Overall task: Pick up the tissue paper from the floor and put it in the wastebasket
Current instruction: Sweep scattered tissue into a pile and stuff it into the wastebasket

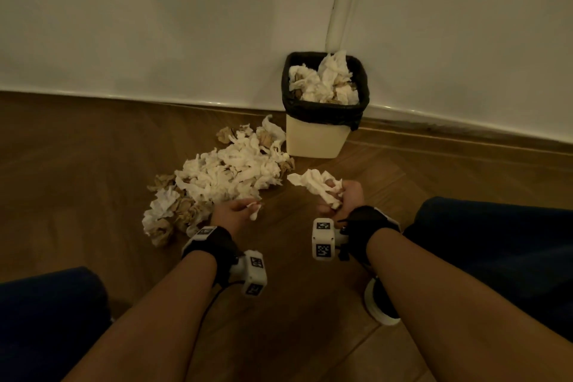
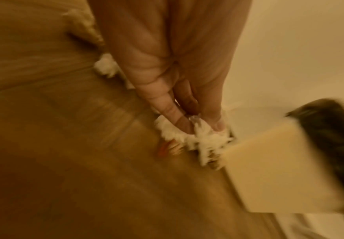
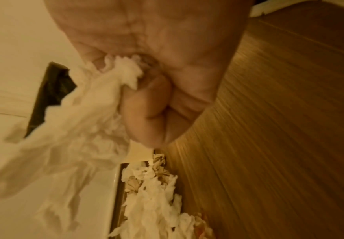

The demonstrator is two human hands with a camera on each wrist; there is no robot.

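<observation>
A cream wastebasket [image 1: 313, 139] with a black liner stands against the wall, filled to the rim with crumpled tissue. To its left, a big pile of white and brown tissue paper [image 1: 223, 177] lies on the wooden floor. My right hand [image 1: 336, 195] hovers in front of the basket and grips a white tissue wad [image 1: 313, 183]; in the right wrist view the tissue wad [image 3: 81, 122] trails out of the closed fist. At the near edge of the pile, my left hand [image 1: 248, 206] is low and pinches a small tissue piece [image 1: 254, 212]. The left wrist view is blurred.
A white wall with a brown baseboard [image 1: 465, 130] runs behind the basket, and a white pipe cover [image 1: 344, 9] rises above it. My knees in dark trousers [image 1: 496, 245] flank the arms, with a black shoe [image 1: 381, 304] under the right forearm.
</observation>
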